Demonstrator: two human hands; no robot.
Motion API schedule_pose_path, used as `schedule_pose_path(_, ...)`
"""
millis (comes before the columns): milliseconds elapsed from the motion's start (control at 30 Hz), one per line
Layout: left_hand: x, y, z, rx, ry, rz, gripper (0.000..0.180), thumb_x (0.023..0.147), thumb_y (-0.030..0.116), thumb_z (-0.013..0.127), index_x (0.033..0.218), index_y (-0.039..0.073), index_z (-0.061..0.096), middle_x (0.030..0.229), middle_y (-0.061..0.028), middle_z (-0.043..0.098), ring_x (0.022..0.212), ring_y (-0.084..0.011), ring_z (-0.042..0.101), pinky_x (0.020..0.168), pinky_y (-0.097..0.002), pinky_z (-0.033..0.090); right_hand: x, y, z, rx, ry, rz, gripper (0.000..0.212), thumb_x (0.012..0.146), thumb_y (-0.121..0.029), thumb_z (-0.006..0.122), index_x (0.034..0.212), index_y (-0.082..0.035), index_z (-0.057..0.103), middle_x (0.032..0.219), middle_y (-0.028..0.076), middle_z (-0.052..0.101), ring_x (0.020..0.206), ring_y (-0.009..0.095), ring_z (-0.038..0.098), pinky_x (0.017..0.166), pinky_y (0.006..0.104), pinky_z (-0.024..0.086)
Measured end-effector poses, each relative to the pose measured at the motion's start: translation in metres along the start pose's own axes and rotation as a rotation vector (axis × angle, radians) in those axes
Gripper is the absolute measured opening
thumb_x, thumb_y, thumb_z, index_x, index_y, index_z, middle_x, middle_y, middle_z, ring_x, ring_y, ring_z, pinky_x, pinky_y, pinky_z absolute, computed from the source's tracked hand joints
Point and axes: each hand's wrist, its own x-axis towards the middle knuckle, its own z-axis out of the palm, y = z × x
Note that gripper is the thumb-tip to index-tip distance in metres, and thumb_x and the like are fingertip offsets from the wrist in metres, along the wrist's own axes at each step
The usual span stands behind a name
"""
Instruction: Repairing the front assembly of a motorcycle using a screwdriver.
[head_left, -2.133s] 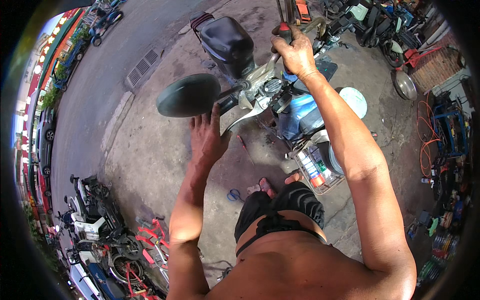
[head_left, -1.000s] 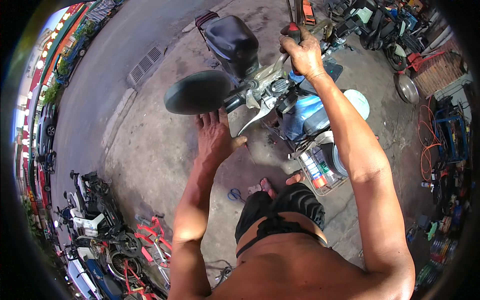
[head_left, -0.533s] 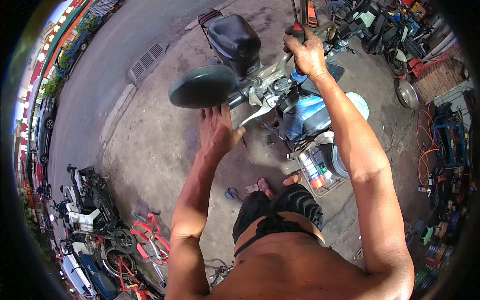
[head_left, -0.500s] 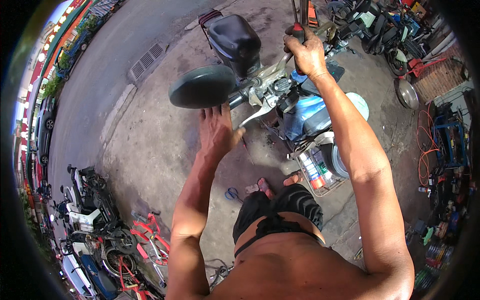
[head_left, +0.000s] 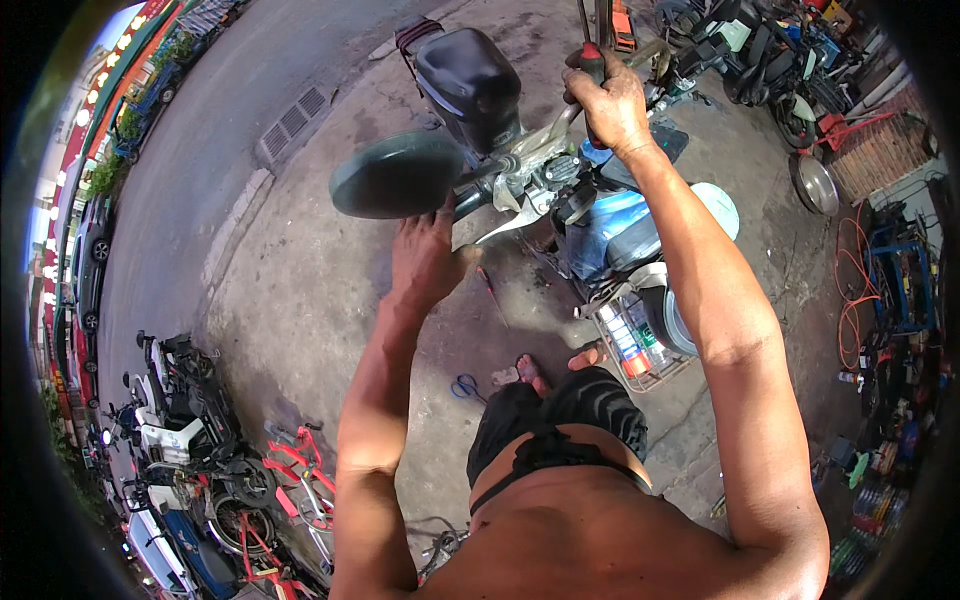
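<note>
In front of me stands a scooter with a dark round mirror [head_left: 396, 175] at the left end of its handlebar [head_left: 478, 197]. My left hand [head_left: 428, 255] is at the mirror's near edge, fingers stretched out and thumb apart. The mirror hides its fingertips. A silver lever [head_left: 515, 222] ends just right of that thumb. My right hand [head_left: 612, 105] is closed round a red and black screwdriver [head_left: 592, 62], shaft pointing away from me. The hand is raised over the far right side of the handlebar. Behind the bar rises a shiny black seat-like part [head_left: 468, 80].
Bottles lie in a wire basket [head_left: 655, 378] beside my feet. A thin red tool [head_left: 487, 283] and blue-handled scissors [head_left: 466, 386] are on the concrete. Parked scooters [head_left: 185, 430] line the left, more motorbikes [head_left: 760, 50] the far right. An orange hose [head_left: 850, 290] lies at the right.
My left hand and the mirror have shifted slightly left. The screwdriver and right hand have moved a little to the left, still gripping.
</note>
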Motion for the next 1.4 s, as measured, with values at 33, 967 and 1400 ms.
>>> schedule_pose_path(33,0.002,-0.004,-0.002,-0.118,-0.064,-0.055,0.099,0.063,0.036,0.085,0.14,-0.006,0.038,0.137,-0.0262,0.045,0.127,-0.0402,0.043,0.106,-0.0494,0.032,0.0,0.0,0.0,0.003,-0.002,0.014,0.036,0.082,-0.03,0.066,0.101,0.0,0.064,0.074,0.01,0.069,0.069,0.018,0.065,0.07,0.0315,0.05)
schedule_pose_path(967,0.001,0.006,-0.007,-0.177,-0.067,-0.011,0.097,0.067,0.035,0.083,0.143,-0.003,0.035,0.138,-0.0247,0.043,0.13,-0.0404,0.04,0.109,-0.05,0.028,-0.002,-0.001,-0.003,0.009,-0.007,0.047,0.04,0.081,-0.031,0.066,0.104,0.002,0.063,0.074,0.01,0.07,0.069,0.019,0.066,0.07,0.0306,0.05)
schedule_pose_path(1400,-0.001,0.017,-0.008,-0.023,-0.036,0.025,0.101,0.065,0.031,0.085,0.145,-0.001,0.031,0.14,-0.0243,0.041,0.132,-0.0391,0.038,0.109,-0.0502,0.028,-0.002,0.002,-0.002,-0.011,0.009,0.028,0.035,0.082,-0.031,0.064,0.1,0.0,0.064,0.073,0.01,0.07,0.069,0.02,0.066,0.07,0.0315,0.05)
